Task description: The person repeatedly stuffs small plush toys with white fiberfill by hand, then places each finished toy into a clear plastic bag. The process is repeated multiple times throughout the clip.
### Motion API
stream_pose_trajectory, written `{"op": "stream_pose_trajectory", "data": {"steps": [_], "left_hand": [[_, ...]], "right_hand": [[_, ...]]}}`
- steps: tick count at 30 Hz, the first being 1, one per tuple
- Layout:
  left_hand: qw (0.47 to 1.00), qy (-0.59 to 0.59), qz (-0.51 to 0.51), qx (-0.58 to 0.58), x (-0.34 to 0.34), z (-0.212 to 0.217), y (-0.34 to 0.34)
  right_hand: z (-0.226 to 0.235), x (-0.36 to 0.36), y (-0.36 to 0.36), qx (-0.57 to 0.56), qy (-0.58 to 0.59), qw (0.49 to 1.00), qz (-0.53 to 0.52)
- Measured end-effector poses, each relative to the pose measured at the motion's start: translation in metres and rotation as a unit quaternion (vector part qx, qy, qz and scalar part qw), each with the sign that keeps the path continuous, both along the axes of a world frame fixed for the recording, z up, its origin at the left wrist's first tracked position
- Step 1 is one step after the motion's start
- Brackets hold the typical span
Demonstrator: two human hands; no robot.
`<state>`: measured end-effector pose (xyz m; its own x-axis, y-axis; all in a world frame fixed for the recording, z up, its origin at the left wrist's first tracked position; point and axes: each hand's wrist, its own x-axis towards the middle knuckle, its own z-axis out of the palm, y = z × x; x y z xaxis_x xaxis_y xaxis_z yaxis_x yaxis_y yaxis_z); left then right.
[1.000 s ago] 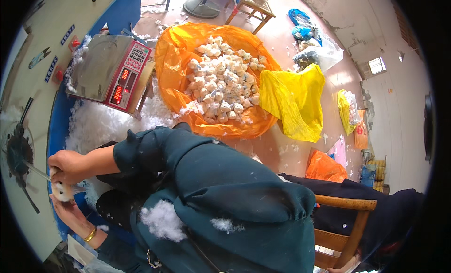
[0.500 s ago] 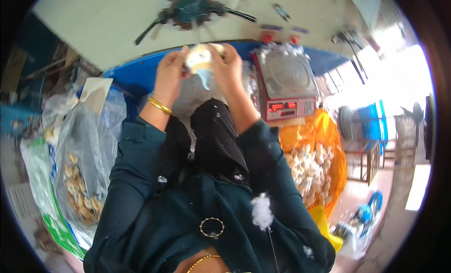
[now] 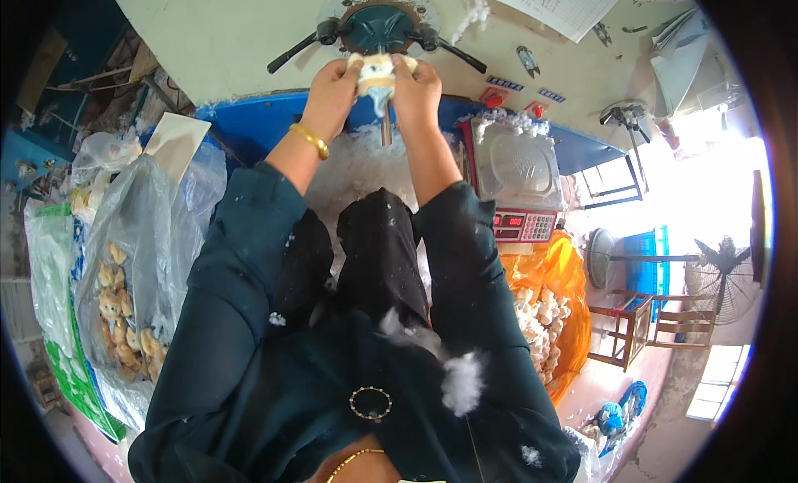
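Observation:
A small cream-and-tan plush toy [image 3: 378, 67] with a pale blue piece of cloth [image 3: 379, 101] hanging from it is held up between both my hands. My left hand [image 3: 331, 94] grips its left edge, thumb and fingers pinched, and my right hand [image 3: 417, 91] grips its right edge the same way. Just below the cloth, the end of a metal tube [image 3: 386, 132] shows. Whether the toy sits on the tube or in front of it, I cannot tell. Beyond stands a round dark machine head [image 3: 378, 27] with black handles on both sides.
White fluff [image 3: 370, 163] lies beneath my hands. At right are a weighing scale [image 3: 517, 160] and an orange bag [image 3: 573, 304] of pale plush pieces. A clear plastic bag [image 3: 137, 234] at left holds tan plush pieces. Small snips [image 3: 528, 61] and papers [image 3: 565, 2] lie on the table.
Both hands have carried the plush toy closer to the machine head. The metal tube's end now shows below the toy. The whole view has shifted a little.

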<state>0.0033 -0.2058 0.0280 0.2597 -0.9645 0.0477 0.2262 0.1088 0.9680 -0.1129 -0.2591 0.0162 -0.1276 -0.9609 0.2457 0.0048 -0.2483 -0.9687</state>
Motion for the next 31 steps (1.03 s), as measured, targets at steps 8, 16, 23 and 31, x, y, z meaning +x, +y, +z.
{"op": "stream_pose_trajectory", "data": {"steps": [8,16,23,31], "left_hand": [[0.989,-0.138,-0.027,-0.049,-0.011,0.0,0.092],[0.987,-0.126,0.059,-0.076,-0.019,-0.033,0.042],[0.997,-0.064,0.033,-0.034,-0.012,-0.029,0.025],[0.998,-0.057,-0.022,-0.032,-0.013,-0.013,0.07]], "right_hand": [[0.005,-0.046,0.105,-0.002,0.034,0.994,0.102],[-0.012,-0.024,0.06,-0.005,-0.04,0.997,0.066],[-0.004,-0.018,0.044,0.061,-0.069,0.993,0.079],[-0.002,-0.038,0.084,0.067,-0.137,0.976,0.156]]}}
